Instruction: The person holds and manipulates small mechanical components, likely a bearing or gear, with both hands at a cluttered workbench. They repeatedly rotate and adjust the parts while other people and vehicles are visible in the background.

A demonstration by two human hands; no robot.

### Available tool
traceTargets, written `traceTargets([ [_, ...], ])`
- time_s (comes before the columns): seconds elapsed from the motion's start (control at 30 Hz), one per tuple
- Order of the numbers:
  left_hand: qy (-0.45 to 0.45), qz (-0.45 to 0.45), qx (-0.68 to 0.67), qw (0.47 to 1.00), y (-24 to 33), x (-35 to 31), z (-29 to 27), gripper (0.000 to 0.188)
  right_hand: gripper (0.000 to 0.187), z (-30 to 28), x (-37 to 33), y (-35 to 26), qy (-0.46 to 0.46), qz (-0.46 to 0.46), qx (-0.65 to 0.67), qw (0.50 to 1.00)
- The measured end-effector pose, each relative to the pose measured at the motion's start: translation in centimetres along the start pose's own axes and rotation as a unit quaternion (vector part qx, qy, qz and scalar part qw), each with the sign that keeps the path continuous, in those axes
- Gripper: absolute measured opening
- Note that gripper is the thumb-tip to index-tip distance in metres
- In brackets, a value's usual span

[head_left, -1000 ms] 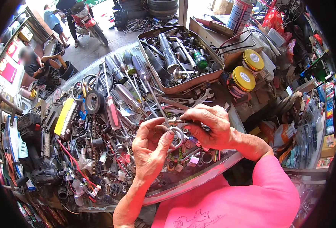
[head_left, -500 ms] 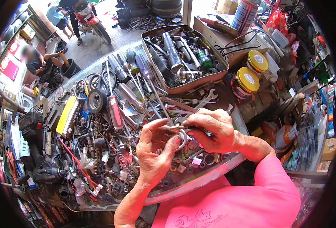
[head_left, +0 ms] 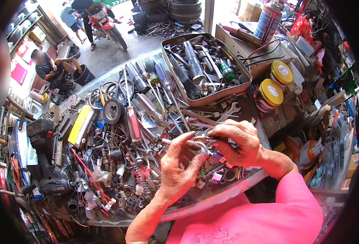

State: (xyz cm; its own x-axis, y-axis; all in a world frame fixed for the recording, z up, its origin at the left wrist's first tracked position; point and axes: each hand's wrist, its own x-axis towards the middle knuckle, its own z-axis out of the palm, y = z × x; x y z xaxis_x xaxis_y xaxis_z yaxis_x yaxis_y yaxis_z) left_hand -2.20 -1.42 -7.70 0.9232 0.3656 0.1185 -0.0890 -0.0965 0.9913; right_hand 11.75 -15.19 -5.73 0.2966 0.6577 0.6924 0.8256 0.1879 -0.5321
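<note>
Both my hands are raised over the cluttered bench, close together near its front edge. My left hand (head_left: 178, 173) is closed, pinching a curved grey metal piece (head_left: 204, 148), like part of a ring or hook, between thumb and fingers. My right hand (head_left: 239, 141) is closed at the other side of the same spot, fingertips pressed on a small metal part (head_left: 201, 134) that touches or nearly touches the curved piece. Its exact kind is partly hidden by the fingers. Beyond the hands lies an open-end wrench (head_left: 230, 112), and a red-handled screwdriver (head_left: 133, 124) rests to the left.
A metal tray (head_left: 212, 101) of sockets and tools stands behind, two yellow-lidded jars (head_left: 271, 92) to its right. Left are a cordless drill (head_left: 41, 154), a roll of black tape (head_left: 114, 111) and a yellow box (head_left: 82, 122). Beyond, people and a red motorcycle (head_left: 104, 24).
The view has shifted, so the bench appears lower and further right. My left fingers have spread a little from the right hand's; both hands stay at the metal parts.
</note>
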Motion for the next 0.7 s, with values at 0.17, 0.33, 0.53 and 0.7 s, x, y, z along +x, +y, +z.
traceTargets([
  [0.17, -0.053, -0.044, -0.073, 0.995, 0.9, -0.1, -0.7, 0.038, 0.029, 0.5, -0.3, -0.2, -0.027, -0.016, 0.006, 0.999],
  [0.33, -0.022, -0.079, -0.067, 0.994, 0.5, 0.0, -0.7, 0.032, 0.031, 0.6, -0.1, -0.6, -0.057, -0.042, 0.021, 0.997],
  [0.53, -0.021, -0.012, -0.015, 1.000, -0.3, 0.2, 0.1, 0.028, 0.027, -0.4, 0.2, -0.7, -0.008, -0.005, -0.015, 1.000],
  [0.7, -0.027, -0.077, -0.109, 0.991, 0.9, -0.1, -0.7, 0.027, 0.033, 0.0, 0.1, -0.9, -0.058, -0.021, 0.008, 0.998],
])
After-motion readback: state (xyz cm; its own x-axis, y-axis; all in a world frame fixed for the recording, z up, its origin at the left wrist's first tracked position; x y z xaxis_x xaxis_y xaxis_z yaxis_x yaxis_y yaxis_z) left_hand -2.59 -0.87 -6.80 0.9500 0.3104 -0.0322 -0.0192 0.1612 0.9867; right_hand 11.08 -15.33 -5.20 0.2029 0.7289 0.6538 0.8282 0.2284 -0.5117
